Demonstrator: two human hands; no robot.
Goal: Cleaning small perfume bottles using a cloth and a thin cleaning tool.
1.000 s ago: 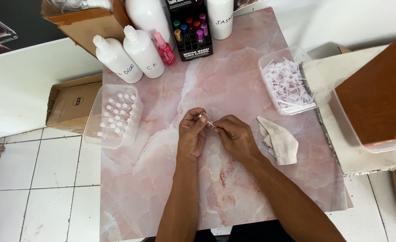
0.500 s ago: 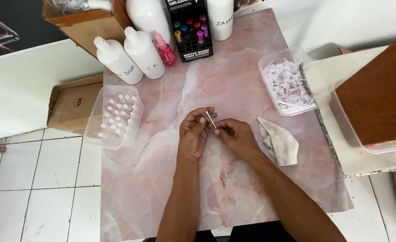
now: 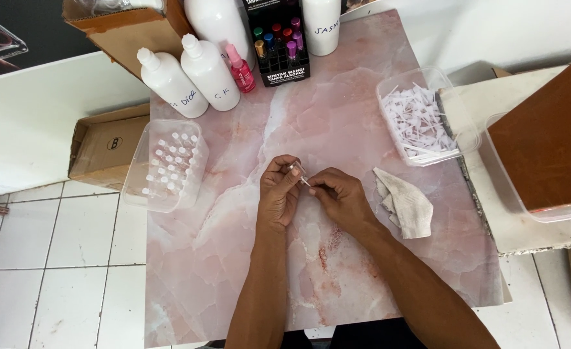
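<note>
I saw my left hand (image 3: 279, 194) pinching a tiny clear vial (image 3: 296, 170) above the pink marble table (image 3: 337, 110), tilted, fingers closed on it. My right hand (image 3: 341, 197) pinched a small white part at its mouth, grip shut; detail too small to tell.

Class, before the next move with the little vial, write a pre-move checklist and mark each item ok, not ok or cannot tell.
1. Vial held in left hand: ok, pinched at the fingertips.
2. Right hand at the vial's end: ok, its fingers meet a small white piece there.
3. Piece fully seated: cannot tell, too small.
4. Tub of white pieces open, to the right: ok.
5. Tub of vials open, to the left: ok.
6. Cloth beside right hand: ok.
</note>
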